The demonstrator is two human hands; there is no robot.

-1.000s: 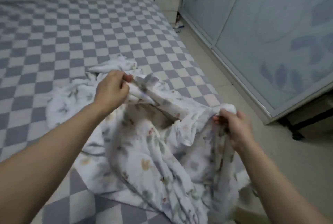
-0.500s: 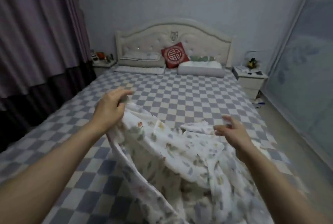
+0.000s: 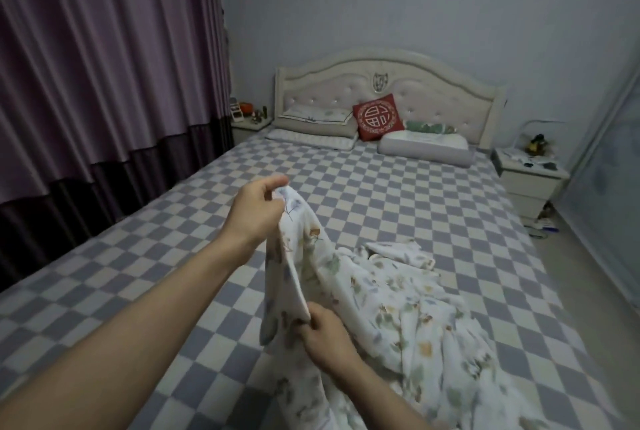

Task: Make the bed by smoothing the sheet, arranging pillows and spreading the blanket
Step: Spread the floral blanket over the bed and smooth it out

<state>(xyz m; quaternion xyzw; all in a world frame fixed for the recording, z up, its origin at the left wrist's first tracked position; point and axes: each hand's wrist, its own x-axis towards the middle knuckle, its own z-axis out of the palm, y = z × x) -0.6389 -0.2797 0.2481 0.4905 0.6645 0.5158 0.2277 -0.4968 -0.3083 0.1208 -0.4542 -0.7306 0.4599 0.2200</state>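
Left hand [image 3: 254, 213] is raised above the checkered sheet [image 3: 398, 194], its fingers pinching the top corner of the floral blanket [image 3: 391, 305]. Right hand [image 3: 325, 334] sits lower, fingers gripping the same edge. The remainder of the blanket lies bunched on the bed's right half, well apart from the pillows [image 3: 426, 147] at the headboard [image 3: 391, 83].
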